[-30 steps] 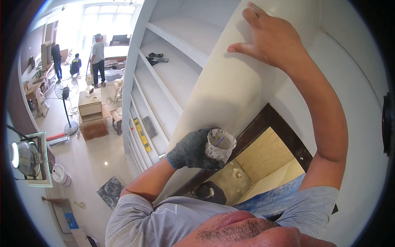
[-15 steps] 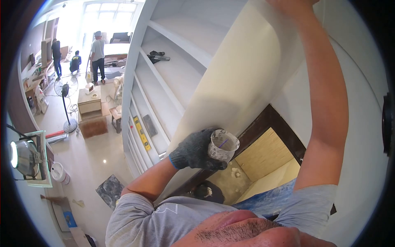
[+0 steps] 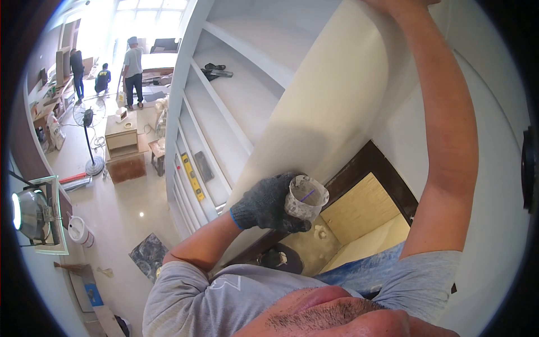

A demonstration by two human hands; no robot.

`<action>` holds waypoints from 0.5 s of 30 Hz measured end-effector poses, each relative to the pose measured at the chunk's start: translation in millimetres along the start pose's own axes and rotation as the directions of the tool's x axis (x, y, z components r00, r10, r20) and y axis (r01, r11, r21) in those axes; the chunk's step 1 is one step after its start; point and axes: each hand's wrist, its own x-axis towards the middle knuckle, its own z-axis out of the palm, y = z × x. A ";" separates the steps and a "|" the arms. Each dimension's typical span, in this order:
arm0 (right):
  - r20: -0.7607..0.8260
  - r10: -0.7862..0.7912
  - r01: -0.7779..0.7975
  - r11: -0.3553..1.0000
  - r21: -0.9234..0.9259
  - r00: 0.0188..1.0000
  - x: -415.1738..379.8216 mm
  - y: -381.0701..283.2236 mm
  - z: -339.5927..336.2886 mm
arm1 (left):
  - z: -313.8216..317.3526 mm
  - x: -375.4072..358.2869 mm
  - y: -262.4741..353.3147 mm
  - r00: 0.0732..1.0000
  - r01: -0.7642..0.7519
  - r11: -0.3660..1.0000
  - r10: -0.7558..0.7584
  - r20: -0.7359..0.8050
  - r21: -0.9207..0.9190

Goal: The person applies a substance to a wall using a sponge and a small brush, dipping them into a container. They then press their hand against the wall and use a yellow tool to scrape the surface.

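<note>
My left hand (image 3: 264, 203), in a dark grey knitted glove with a blue cuff, is wrapped round a small cup (image 3: 305, 206). The cup is smeared with grey-white residue, and a thin purple line shows inside it. My bare right hand (image 3: 405, 4) is raised at the top edge of the view, beside the upper part of a smooth cream panel (image 3: 331, 101). Its fingers are cut off by the frame, so what they hold or touch is hidden.
White shelves (image 3: 224, 101) on the left carry a yellow spirit level (image 3: 192, 177) and dark tools (image 3: 214, 72). Below is a dark-framed doorway (image 3: 370, 160). A work lamp (image 3: 32, 214), bucket (image 3: 81, 232) and fan (image 3: 88, 118) stand left. Three people are at the far end.
The view has shifted slightly. Both arms keep nearly the same pose, and the cup stays in my left hand, tilted a little differently.
</note>
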 end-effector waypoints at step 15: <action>-0.017 0.018 -0.018 0.999 -0.032 1.000 0.1 9.9 -3.5 | 2.2 0.6 -1.5 1.000 0.017 0.996 -0.017 -0.003 0.092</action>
